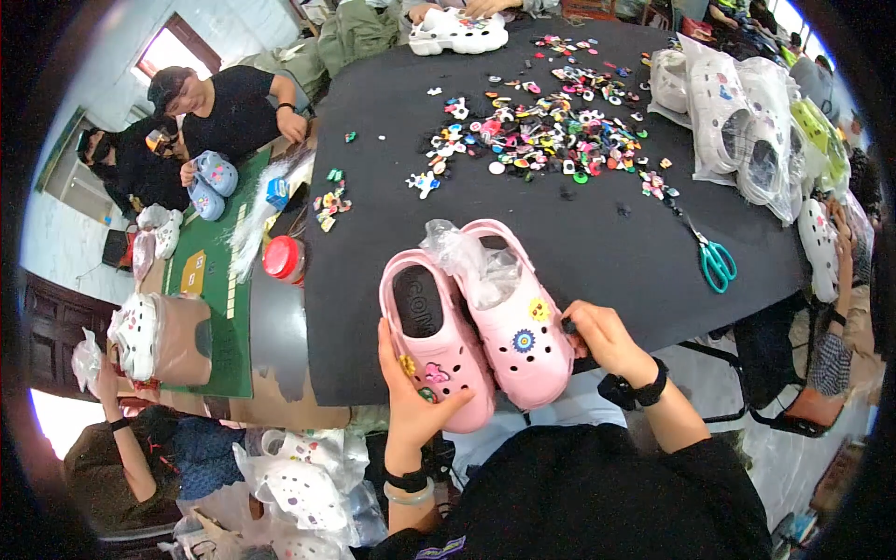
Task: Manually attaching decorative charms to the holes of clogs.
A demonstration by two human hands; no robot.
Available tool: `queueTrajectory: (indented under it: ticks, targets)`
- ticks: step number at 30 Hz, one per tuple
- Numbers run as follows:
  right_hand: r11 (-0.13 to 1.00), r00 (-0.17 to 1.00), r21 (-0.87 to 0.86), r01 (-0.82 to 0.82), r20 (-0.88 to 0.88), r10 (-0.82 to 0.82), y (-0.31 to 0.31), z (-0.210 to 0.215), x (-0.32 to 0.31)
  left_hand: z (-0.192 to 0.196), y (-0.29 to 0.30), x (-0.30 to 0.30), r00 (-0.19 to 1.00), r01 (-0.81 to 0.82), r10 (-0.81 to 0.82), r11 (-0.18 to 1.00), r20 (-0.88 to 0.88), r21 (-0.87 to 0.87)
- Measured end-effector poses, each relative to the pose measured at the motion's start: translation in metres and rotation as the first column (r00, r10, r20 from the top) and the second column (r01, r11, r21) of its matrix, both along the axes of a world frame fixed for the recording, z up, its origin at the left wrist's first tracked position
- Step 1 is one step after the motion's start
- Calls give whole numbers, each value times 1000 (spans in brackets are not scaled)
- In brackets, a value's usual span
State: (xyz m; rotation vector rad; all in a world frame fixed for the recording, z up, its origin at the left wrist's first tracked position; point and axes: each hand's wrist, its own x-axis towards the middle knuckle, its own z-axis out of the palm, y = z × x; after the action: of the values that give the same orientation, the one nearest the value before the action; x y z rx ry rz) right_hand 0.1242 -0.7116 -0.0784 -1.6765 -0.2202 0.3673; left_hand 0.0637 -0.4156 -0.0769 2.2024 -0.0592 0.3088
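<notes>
Pink clogs (476,327) smooth matt foam; stuffing bag (471,261) glossy plastic.

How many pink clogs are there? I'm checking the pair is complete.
2: left pink clog in the left hand, right pink clog beside it, by the right hand.

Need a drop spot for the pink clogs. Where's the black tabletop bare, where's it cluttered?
Bare black cloth lies between the pink clogs and the charm pile, and left of the scissors. Crowded: the charm pile and the bagged white clogs at the right edge.

Black table (597,243), pale walls, perhaps one window (173,49).
</notes>
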Motion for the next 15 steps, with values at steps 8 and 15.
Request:
queueTrajectory:
  ticks: [8,15]
  targets:
    - [806,923,485,338,-338,-184,-10,-15,-14,-4,33,-46,998,-41,20,926,-60,-375]
    - [795,926,556,243,-377,-20,-8,-14,-26,0,-4,-39,982,-187,183,977,-43,-104]
